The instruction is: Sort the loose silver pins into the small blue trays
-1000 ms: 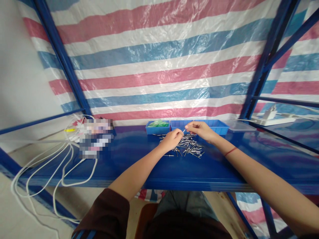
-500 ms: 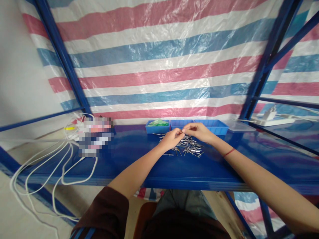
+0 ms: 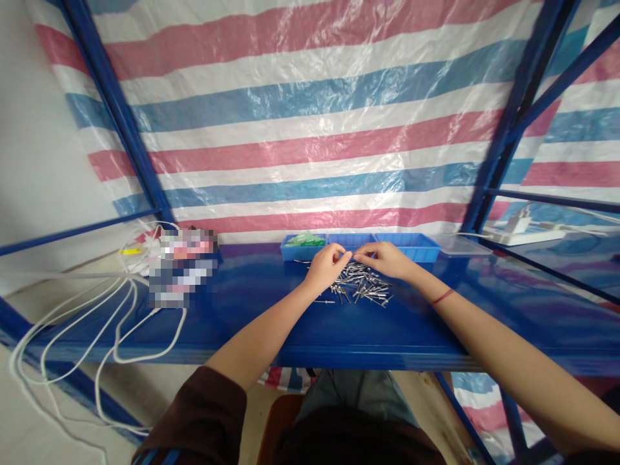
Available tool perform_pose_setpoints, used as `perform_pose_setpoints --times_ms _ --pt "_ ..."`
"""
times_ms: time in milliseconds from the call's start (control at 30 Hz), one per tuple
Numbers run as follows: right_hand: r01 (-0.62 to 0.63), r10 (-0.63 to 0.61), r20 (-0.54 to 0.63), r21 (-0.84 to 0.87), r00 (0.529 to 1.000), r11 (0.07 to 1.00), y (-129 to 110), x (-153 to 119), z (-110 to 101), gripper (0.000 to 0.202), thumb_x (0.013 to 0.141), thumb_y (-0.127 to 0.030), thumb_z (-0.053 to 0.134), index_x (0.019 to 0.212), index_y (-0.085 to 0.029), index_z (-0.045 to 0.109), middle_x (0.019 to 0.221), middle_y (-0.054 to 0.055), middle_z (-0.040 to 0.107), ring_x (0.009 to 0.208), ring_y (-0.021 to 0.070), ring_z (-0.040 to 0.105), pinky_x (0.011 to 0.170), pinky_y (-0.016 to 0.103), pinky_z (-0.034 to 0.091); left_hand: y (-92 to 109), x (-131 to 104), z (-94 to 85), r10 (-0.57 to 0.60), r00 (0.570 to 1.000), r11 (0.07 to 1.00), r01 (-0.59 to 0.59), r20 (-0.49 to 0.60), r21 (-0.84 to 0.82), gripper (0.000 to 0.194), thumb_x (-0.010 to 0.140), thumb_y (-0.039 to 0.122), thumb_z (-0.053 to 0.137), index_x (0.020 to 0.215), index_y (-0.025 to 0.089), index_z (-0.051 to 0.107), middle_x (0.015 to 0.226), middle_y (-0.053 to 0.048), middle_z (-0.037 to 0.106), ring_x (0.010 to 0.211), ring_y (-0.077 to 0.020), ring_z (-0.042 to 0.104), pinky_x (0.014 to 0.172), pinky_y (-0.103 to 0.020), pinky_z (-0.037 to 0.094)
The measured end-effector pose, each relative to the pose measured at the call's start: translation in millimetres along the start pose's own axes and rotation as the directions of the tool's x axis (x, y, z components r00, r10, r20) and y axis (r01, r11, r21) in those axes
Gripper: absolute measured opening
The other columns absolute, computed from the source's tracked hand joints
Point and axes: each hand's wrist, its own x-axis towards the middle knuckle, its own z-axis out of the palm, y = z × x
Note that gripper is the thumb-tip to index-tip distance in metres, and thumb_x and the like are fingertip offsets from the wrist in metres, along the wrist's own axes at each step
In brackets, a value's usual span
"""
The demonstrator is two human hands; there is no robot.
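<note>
Over the pile of silvery pop rivets on the blue table, both hands are held close together. My left hand has its thumb and fingers curled toward each other at the pile's left part. Facing it, my right hand has thumb and index finger brought together near the left fingertips. Whatever lies between the fingers is too small to make out. Behind the hands stand a blue bin with green packets, a middle bin partly hidden by the hands, and a right bin.
A blurred heap with white cables lies at the table's left. A clear lid rests right of the bins. A white power strip is farther right. Blue frame posts and striped sheeting stand behind.
The fingertips of my two hands have drawn slightly apart, from touching to a small gap. The whole view has shifted a little. The rivet pile looks the same.
</note>
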Motion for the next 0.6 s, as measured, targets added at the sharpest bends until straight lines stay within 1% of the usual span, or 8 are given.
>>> perform_pose_setpoints --times_ms 100,167,233,300,333,400,500,600 --pt "-0.122 0.124 -0.027 0.056 0.992 0.991 8 2 3 0.024 0.076 -0.035 0.056 0.07 -0.015 0.067 0.06 0.001 0.061 0.056 0.0114 0.05 0.056 0.025 0.039 2 -1 -0.8 -0.006 1.0 1.0 0.006 0.024 0.012 0.023 0.085 0.037 0.048 0.096 0.017 0.054 0.067 0.002 0.053 0.064 -0.0125 0.052 0.067 -0.026 0.042" --pt "-0.286 0.316 -0.141 0.193 0.938 0.938 13 3 2 0.022 0.074 -0.033 0.058 0.063 -0.015 0.063 0.057 0.001 0.057 0.052 0.0102 0.048 0.051 0.023 0.037 2 -1 -0.1 -0.015 0.997 0.999 0.013 0.071 0.03 0.029 0.085 0.038 0.048 0.104 0.016 0.052 0.071 0.0 0.055 0.067 -0.0135 0.054 0.07 -0.027 0.043" --pt "-0.415 0.542 -0.269 0.408 0.797 0.813 17 4 -2 0.02 0.073 -0.03 0.06 0.061 -0.015 0.057 0.057 0.0 0.054 0.05 0.0088 0.046 0.046 0.022 0.036 0 -2 0.8 -0.012 0.99 0.998 0.003 0.139 0.061 0.032 0.085 0.04 0.047 0.106 0.016 0.053 0.075 -0.001 0.057 0.071 -0.0145 0.055 0.072 -0.028 0.043" --pt "-0.428 0.715 -0.323 0.624 0.621 0.654 22 3 -9 0.016 0.075 -0.028 0.058 0.064 -0.017 0.055 0.058 -0.001 0.052 0.048 0.0073 0.044 0.043 0.019 0.035 -1 -3 1.2 0.014 0.975 0.995 -0.036 0.221 0.095 0.031 0.086 0.041 0.045 0.101 0.017 0.057 0.078 -0.002 0.059 0.074 -0.0152 0.056 0.073 -0.028 0.043" --pt "-0.409 0.771 -0.318 0.702 0.552 0.583 24 2 -13 0.014 0.076 -0.028 0.057 0.067 -0.017 0.054 0.059 -0.001 0.051 0.047 0.0067 0.043 0.042 0.019 0.036 -2 -4 1.2 0.029 0.965 0.992 -0.06 0.262 0.112 0.031 0.086 0.042 0.044 0.098 0.018 0.059 0.079 -0.003 0.059 0.075 -0.0154 0.056 0.074 -0.028 0.043" --pt "-0.388 0.834 -0.269 0.788 0.482 0.479 30 0 -21 0.016 0.08 -0.03 0.053 0.072 -0.017 0.055 0.058 -0.002 0.049 0.045 0.0059 0.042 0.04 0.018 0.036 -3 -5 0.4 0.047 0.937 0.983 -0.105 0.345 0.152 0.032 0.086 0.044 0.043 0.095 0.019 0.062 0.083 -0.003 0.06 0.078 -0.0159 0.056 0.074 -0.028 0.043" --pt "-0.394 0.843 -0.208 0.811 0.496 0.432 33 -3 -27 0.024 0.085 -0.034 0.046 0.076 -0.016 0.057 0.056 -0.001 0.047 0.042 0.0057 0.038 0.037 0.017 0.033 -1 -7 -1.5 0.039 0.888 0.96 -0.161 0.458 0.23 0.036 0.082 0.051 0.047 0.098 0.024 0.064 0.091 -0.004 0.061 0.086 -0.019 0.056 0.078 -0.031 0.042" --pt "-0.394 0.78 -0.176 0.783 0.6 0.481 24 -1 -23 0.023 0.085 -0.032 0.045 0.077 -0.015 0.058 0.055 -0.002 0.046 0.041 0.0055 0.037 0.036 0.017 0.031 2 -7 -2.8 0.03 0.852 0.931 -0.213 0.522 0.295 0.035 0.079 0.054 0.051 0.098 0.029 0.066 0.098 -0.004 0.06 0.095 -0.0224 0.054 0.084 -0.036 0.039"
